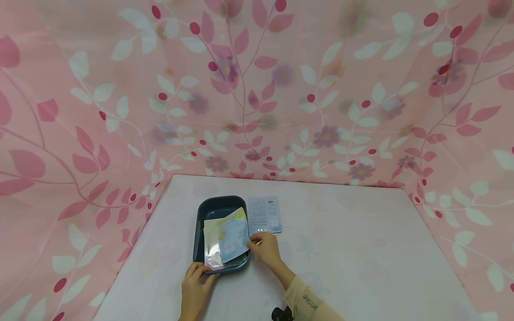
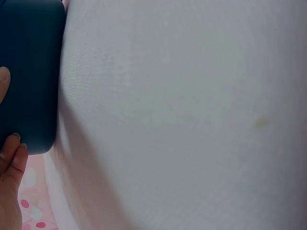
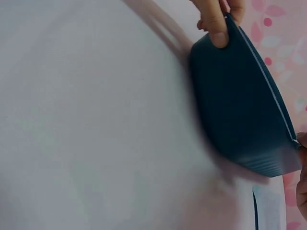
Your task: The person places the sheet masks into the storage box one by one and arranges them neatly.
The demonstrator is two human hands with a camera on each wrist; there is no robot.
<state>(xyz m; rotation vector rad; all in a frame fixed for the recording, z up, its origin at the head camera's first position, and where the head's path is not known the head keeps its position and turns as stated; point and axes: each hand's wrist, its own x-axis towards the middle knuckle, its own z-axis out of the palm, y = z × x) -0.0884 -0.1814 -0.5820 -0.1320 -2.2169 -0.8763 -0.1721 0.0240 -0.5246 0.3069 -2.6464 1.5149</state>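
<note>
A dark blue-green rectangular tray [image 1: 222,201] lies lengthwise on the white-covered table. My left hand [image 1: 195,285] grips its near left corner, fingers over the rim; the left thumb [image 3: 218,36] presses the end wall in the right wrist view. On the tray's right side, my right hand [image 1: 266,249] pinches the rim, beside the corner of a blue pouch [image 1: 234,238]. That pouch lies slanted inside the tray, overlapping a pale yellow and silver pouch [image 1: 212,249]. Their lower parts hide most of the tray's floor.
Just right of the tray, a flat light blue packet [image 1: 265,214] with printed text and a barcode lies on the table [image 1: 353,249]. Pink floral fabric [image 1: 257,89] hangs behind the table and along both sides. A black device [image 1: 282,314] sits by the right sleeve.
</note>
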